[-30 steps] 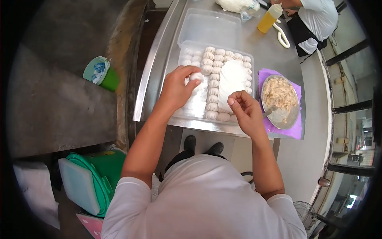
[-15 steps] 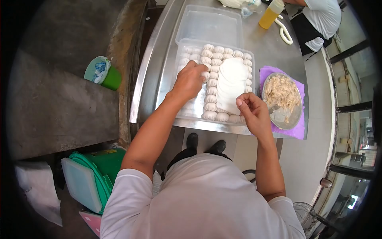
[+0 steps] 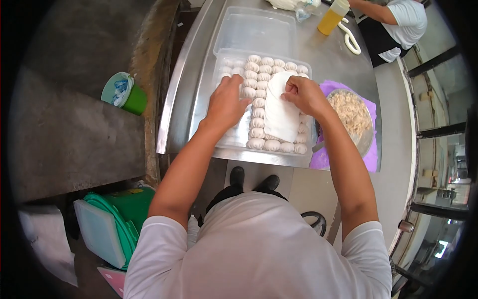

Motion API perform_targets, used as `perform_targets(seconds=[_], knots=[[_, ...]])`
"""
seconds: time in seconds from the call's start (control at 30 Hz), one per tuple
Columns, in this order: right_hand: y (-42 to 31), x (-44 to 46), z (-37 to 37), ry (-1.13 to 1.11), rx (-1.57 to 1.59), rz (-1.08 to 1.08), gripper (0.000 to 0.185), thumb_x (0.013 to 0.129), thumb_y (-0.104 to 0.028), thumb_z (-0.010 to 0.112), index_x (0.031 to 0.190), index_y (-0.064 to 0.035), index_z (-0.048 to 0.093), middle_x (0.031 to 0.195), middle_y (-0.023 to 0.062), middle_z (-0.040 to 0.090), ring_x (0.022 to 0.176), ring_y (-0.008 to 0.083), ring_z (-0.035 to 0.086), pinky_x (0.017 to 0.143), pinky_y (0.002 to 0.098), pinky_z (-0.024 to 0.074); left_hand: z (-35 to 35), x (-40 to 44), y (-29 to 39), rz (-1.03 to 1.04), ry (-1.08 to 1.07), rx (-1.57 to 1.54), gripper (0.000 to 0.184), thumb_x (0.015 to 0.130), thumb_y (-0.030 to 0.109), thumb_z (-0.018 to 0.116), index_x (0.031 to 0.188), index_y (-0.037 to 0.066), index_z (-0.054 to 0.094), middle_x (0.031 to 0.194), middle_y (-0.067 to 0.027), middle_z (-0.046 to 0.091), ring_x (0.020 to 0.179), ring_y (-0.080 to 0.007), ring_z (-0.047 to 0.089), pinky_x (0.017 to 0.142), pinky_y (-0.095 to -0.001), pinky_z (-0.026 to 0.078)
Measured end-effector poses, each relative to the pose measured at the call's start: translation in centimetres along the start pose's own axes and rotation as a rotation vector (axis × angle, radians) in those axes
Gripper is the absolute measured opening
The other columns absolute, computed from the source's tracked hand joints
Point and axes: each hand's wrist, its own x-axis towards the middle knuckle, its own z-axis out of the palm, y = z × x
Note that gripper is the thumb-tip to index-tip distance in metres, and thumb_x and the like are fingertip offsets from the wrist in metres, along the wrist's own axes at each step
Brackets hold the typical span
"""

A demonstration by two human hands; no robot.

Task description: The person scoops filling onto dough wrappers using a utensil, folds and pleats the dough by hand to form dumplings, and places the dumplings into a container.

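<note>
Where both hands reach: over the steel worktop (image 3: 338,66), the left hand (image 3: 225,103) and the right hand (image 3: 305,94) side by side, forearms coming in from the wearer's body.
Clear box: on the worktop straight ahead, its shiny floor (image 3: 238,130) showing at the near left.
Bowl: right of the box on a purple cloth (image 3: 322,158), the bowl (image 3: 367,141) holding a pale chunky mixture (image 3: 352,113); the right forearm crosses in front of its near side.
White stack: soft-looking white sheets (image 3: 280,112) lie overlapped inside the box, on top of the dumplings; the right hand is at their upper right edge.
Handling the stack: best, I judge, to catch one edge only and peel it up slowly at a low angle, since layers this soft probably cling and stretch if tugged.
Dumplings: pleated dumplings (image 3: 257,122) stand in close rows in the box, left of the stack and along its near end; a light touch should keep their pleats from flattening.
Left fingers: spread (image 3: 233,81), thumb well apart from them, beside the row of dumplings; no grip on anything shows, and contact is hard to tell.
Right fingers: curled in (image 3: 291,88), thumb close to the forefinger, tips at the stack; whether a sheet is pinched between them, I cannot tell.
</note>
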Motion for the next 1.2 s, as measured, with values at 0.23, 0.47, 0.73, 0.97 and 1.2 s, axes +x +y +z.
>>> perform_targets(seconds=[0.23,0.47,0.73,0.97,1.2], knots=[[1.0,2.2,-0.1,-0.124,-0.09,-0.128,0.019,0.083,-0.011,0.077,0.082,0.0015,0.062,0.072,0.0073,0.062,0.068,0.0167,0.055,0.064,0.0339,0.047,-4.1,-3.4,0.0,-0.147,0.127,-0.367,0.034,0.083,0.011,0.081,0.11,-0.001,0.065,0.096,-0.0103,0.069,0.081,-0.0155,0.064,0.074,-0.0293,0.054],[1.7,3.1,0.5,-0.111,-0.149,-0.21,0.027,0.082,-0.018,0.081,0.079,0.0001,0.062,0.069,0.0078,0.059,0.064,0.017,0.053,0.061,0.0349,0.045,-4.4,-5.6,-0.4,-0.194,0.105,-0.542,0.026,0.087,0.009,0.078,0.108,-0.003,0.067,0.093,-0.0059,0.069,0.082,-0.0104,0.062,0.075,-0.0257,0.053],[-0.5,4.3,0.7,-0.116,-0.155,-0.032,0.031,0.082,-0.026,0.079,0.078,-0.0003,0.062,0.075,0.0177,0.067,0.069,0.0299,0.063,0.067,0.0406,0.0506,-6.5,-5.9,0.4,-0.126,0.279,-0.628,0.018,0.089,0.005,0.074,0.104,-0.003,0.068,0.089,-0.0057,0.07,0.079,-0.0098,0.064,0.074,-0.0249,0.052],[-1.2,4.6,1.0,-0.118,-0.173,0.066,0.027,0.079,-0.023,0.079,0.08,0.0005,0.065,0.078,0.0211,0.069,0.073,0.0323,0.068,0.068,0.042,0.0528,-9.3,-6.5,-0.5,-0.065,0.457,-0.591,0.014,0.091,0.004,0.073,0.103,-0.002,0.069,0.088,-0.0031,0.069,0.079,-0.0083,0.062,0.074,-0.0236,0.051],[-1.2,5.0,0.9,-0.14,-0.214,0.078,0.024,0.078,-0.02,0.077,0.077,0.0009,0.066,0.079,0.0224,0.07,0.076,0.0332,0.069,0.071,0.0415,0.0537,-9.4,-6.4,-2.9,-0.123,0.459,-0.591,0.014,0.093,0.004,0.072,0.105,-0.002,0.068,0.091,0.0002,0.066,0.082,-0.0057,0.058,0.077,-0.0213,0.048]])
